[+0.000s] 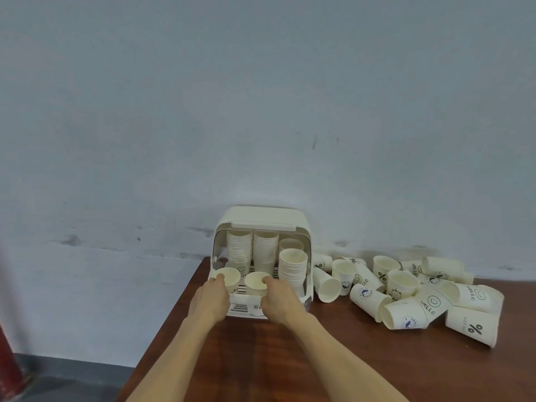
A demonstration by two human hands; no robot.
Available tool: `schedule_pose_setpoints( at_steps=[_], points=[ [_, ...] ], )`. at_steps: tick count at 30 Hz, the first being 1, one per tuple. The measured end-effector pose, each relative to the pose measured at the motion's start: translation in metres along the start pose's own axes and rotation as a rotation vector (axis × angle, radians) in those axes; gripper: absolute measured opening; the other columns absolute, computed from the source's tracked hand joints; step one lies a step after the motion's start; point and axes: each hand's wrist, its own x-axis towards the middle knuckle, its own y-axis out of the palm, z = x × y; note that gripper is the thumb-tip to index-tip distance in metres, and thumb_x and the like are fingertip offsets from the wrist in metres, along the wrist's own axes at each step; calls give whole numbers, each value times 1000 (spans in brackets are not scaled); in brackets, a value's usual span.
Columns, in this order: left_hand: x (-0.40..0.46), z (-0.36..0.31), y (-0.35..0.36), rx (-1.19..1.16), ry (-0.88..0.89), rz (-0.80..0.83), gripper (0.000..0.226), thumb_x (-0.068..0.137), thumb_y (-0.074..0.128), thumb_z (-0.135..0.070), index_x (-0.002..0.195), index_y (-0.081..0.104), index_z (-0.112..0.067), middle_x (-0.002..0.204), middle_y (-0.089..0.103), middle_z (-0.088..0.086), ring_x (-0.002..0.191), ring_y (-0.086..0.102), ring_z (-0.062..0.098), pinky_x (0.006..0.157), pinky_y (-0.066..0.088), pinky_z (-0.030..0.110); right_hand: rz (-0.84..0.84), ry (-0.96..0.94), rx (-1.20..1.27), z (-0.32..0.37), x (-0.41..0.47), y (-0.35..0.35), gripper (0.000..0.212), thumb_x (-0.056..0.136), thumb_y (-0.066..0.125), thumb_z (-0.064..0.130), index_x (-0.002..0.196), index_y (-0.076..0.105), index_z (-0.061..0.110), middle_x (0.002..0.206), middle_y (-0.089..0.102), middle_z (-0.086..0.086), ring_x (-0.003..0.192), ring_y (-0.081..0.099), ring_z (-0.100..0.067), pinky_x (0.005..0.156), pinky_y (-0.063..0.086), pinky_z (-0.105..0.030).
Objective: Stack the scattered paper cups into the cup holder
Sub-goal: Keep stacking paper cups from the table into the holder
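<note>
At table's far left corner, head view: cream plastic cup holder [262,217] stands against the grey wall [261,97], front open, lid raised at top. Inside it, two tall cup stacks at the back [252,250], a third stack [293,269] at front right, and a shorter stack partly hidden behind that one.

Left hand [210,298] reaches into the holder's front left; thumb hooked over the rim of an upright paper cup [227,276], fingers curled round its near side, so the hand grips that cup. Right hand [280,301] reaches in just beside it; thumb over the rim of a second upright cup [256,281], fingers wrapped below, so this hand grips its cup too. Both cups sit low in the holder's front section, mouths up, close together. Whether their bases touch the slatted floor cannot be told.

Wooden table [290,358], dark brown, carries the holder and, to its right, a pile of scattered paper cups [406,291]. Most lie on their sides, a few stand upright; prints legible include "HELLO" with a smiley, a percent sign and a round blue badge. Pile starts just beside the holder's right wall and runs toward the table's right end.

Red cylindrical object [8,358] at the left frame edge, on the floor, blurred.
</note>
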Motion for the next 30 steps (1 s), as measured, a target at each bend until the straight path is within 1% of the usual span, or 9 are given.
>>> schedule_pose_setpoints(
  at_steps=[4, 6, 9, 12, 16, 20, 24, 26, 30],
  points=[
    [-16, -18, -2, 37, -11, -63, 36, 94, 43, -19, 129, 42, -11, 123, 56, 9, 106, 57, 29, 85, 46, 37, -11, 14, 54, -6, -15, -13, 45, 85, 43, 4, 129, 49, 5, 120, 61, -17, 108, 57, -33, 88, 49, -42],
    [-22, -29, -6, 53, 12, -87, 35, 93, 42, -18, 128, 43, -12, 123, 55, 9, 106, 56, 28, 85, 45, 37, -35, 15, 68, -11, -22, -21, 44, 85, 41, 4, 128, 50, 6, 115, 63, -18, 104, 58, -34, 84, 50, -41],
    [-27, -51, -11, -10, 45, -92, 34, 92, 42, -16, 126, 44, -13, 122, 55, 9, 108, 54, 29, 85, 45, 38, -90, 13, 40, -22, -32, -37, 39, 87, 40, 7, 124, 53, 8, 114, 63, -18, 106, 56, -35, 83, 49, -41],
    [-31, -75, -13, -35, 107, -99, 34, 92, 44, -18, 125, 45, -12, 124, 53, 9, 110, 52, 29, 86, 44, 40, -104, 38, 39, -36, -42, -54, 46, 88, 41, 8, 133, 49, 12, 115, 63, -17, 107, 56, -33, 81, 47, -37],
    [-38, -106, -10, -79, 189, -115, 32, 91, 46, -19, 123, 47, -13, 121, 53, 9, 107, 53, 29, 83, 46, 41, -155, 71, 51, -58, -54, -76, 51, 85, 42, 10, 135, 50, 15, 116, 65, -14, 108, 58, -30, 87, 49, -38],
    [-45, -140, -4, -97, 259, -71, 34, 91, 43, -17, 125, 45, -13, 120, 54, 10, 103, 55, 30, 79, 46, 39, -197, 111, 50, -84, -66, -96, 47, 88, 41, 9, 134, 51, 13, 118, 63, -17, 109, 57, -34, 86, 48, -37],
    [-53, -173, 6, -101, 307, -34, 40, 92, 43, -20, 132, 40, -16, 122, 52, 8, 107, 55, 30, 78, 45, 40, -222, 178, 49, -109, -78, -111, 42, 86, 42, 11, 126, 54, 13, 113, 64, -16, 107, 57, -34, 82, 48, -37],
    [-57, -186, 11, -105, 322, -25, 41, 93, 43, -21, 133, 39, -16, 122, 52, 6, 108, 55, 29, 79, 45, 40, -242, 193, 54, -121, -84, -116, 41, 84, 42, 10, 122, 56, 12, 111, 64, -16, 106, 58, -36, 84, 49, -41],
    [-60, -208, 22, -90, 377, 5, 39, 92, 44, -22, 130, 41, -16, 124, 51, 7, 108, 55, 27, 81, 47, 39, -256, 223, 28, -145, -94, -126, 39, 86, 42, 9, 123, 55, 10, 107, 66, -16, 101, 59, -34, 80, 49, -40]
  ],
)
